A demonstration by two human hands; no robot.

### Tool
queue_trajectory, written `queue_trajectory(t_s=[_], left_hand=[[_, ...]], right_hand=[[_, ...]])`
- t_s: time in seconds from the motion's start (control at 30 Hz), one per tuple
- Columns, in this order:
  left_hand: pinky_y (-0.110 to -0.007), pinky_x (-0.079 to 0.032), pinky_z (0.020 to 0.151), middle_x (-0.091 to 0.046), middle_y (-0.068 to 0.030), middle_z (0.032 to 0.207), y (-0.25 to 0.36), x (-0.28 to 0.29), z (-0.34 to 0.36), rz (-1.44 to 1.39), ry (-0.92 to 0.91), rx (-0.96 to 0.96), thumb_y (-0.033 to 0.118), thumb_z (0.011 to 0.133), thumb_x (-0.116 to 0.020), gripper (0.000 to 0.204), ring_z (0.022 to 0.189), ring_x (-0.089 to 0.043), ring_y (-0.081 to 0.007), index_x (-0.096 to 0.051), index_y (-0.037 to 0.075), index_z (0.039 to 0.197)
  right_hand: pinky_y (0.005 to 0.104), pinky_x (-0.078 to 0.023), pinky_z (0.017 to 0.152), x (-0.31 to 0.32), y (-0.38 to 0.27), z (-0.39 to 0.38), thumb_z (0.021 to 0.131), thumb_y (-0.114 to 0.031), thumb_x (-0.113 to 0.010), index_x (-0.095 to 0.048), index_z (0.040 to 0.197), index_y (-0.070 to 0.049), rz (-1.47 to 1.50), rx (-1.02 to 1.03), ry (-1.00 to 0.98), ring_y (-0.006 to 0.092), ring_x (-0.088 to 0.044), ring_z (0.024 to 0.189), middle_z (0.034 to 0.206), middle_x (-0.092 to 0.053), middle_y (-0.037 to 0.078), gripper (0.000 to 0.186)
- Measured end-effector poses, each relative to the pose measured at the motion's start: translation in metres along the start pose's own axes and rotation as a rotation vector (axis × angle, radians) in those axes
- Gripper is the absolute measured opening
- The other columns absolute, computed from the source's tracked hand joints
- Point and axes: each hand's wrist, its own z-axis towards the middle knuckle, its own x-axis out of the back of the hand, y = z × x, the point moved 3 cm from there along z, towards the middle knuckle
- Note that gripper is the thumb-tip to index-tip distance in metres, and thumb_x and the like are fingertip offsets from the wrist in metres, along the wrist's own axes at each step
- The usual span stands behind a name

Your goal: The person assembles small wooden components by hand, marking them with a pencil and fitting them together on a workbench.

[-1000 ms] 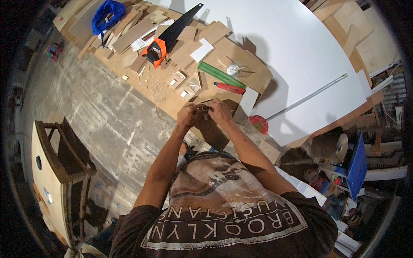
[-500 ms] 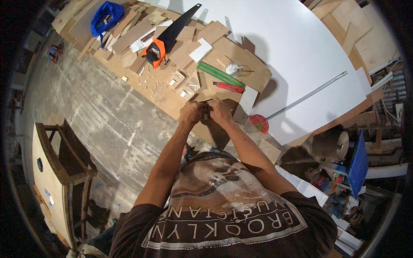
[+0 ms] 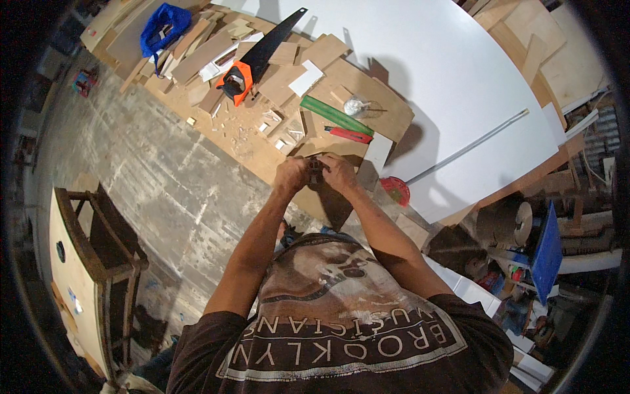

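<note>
Close together at the workbench's near edge (image 3: 256,167), my left hand (image 3: 293,175) and my right hand (image 3: 337,173) are both closed. Their fingertips meet around a small dark piece (image 3: 315,167), too shadowed and covered for its kind to show. Just beyond them lie small pale wooden pieces (image 3: 289,133) and a red utility knife (image 3: 350,135). A green flat strip (image 3: 336,115) slants beside the knife. Right of my right hand is a white rectangular board (image 3: 378,155). Farther off, a handsaw (image 3: 237,80) with an orange and black handle rests across wood offcuts.
A blue bag (image 3: 162,29) lies among offcuts at the far left. Near the strip sits a small whitish bundle (image 3: 354,106). A large white sheet (image 3: 485,85) covers the right side, with a long thin rod (image 3: 469,144) and a red round object (image 3: 395,190). A wooden frame (image 3: 98,262) stands on the floor.
Both hands stay in nearly the same place. My fingers have shifted slightly around the small piece, and my right hand has moved a touch to the right.
</note>
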Motion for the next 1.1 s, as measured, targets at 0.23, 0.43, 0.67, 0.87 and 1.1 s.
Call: queue_trajectory(t_s=[0.23,0.43,0.67,0.87,1.1], left_hand=[[-0.044,-0.058,0.071,-0.072,-0.0159,0.096,-0.023,-0.001,-0.009,-0.143,0.070,-0.024,0.023,0.087,-0.062,0.024,0.083,-0.071,-0.0356,-0.073,0.009,0.102],[-0.036,-0.055,0.069,-0.074,-0.0172,0.088,-0.052,-0.006,-0.050,-0.584,0.205,0.356,0.016,0.089,-0.063,0.026,0.077,-0.072,-0.0262,-0.072,0.001,0.109],[-0.031,-0.055,0.077,-0.070,-0.0134,0.113,-0.035,-0.062,-0.077,-1.216,0.147,0.480,-0.002,0.089,-0.053,0.043,0.097,-0.067,-0.0208,-0.057,-0.003,0.132],[-0.034,-0.056,0.085,-0.065,-0.0170,0.118,-0.025,-0.058,-0.080,-1.558,0.277,0.482,-0.010,0.087,-0.048,0.050,0.102,-0.067,-0.0259,-0.047,-0.005,0.137],[-0.041,-0.059,0.080,-0.059,-0.0151,0.095,-0.006,-0.071,-0.085,-1.974,0.373,0.682,-0.019,0.084,-0.041,0.035,0.090,-0.066,-0.0317,-0.048,-0.004,0.115]], right_hand=[[0.0399,-0.055,0.081,0.001,0.017,-0.008,0.083,-0.007,-0.066,-0.071,0.109,-0.004,0.046,-0.090,0.136,0.0314,-0.070,0.092,0.100,-0.072,0.015,0.026],[0.0325,-0.055,0.065,-0.005,0.054,-0.030,0.086,-0.006,-0.066,-0.072,0.108,-0.002,0.043,-0.227,0.116,0.0196,-0.072,0.076,0.090,-0.074,0.013,0.023],[0.0294,-0.056,0.062,-0.031,0.019,-0.057,0.093,-0.010,-0.059,-0.069,0.108,0.002,0.352,-0.420,-0.113,0.0145,-0.070,0.072,0.088,-0.073,0.011,0.022],[0.0341,-0.057,0.068,-0.031,0.016,-0.065,0.087,-0.007,-0.061,-0.069,0.103,0.003,0.481,-0.447,-0.042,0.0238,-0.072,0.076,0.085,-0.072,0.016,0.020],[0.0400,-0.054,0.089,-0.010,0.036,-0.043,0.082,-0.001,-0.061,-0.055,0.132,0.000,0.140,-0.248,0.144,0.0310,-0.067,0.107,0.119,-0.066,0.022,0.050]])
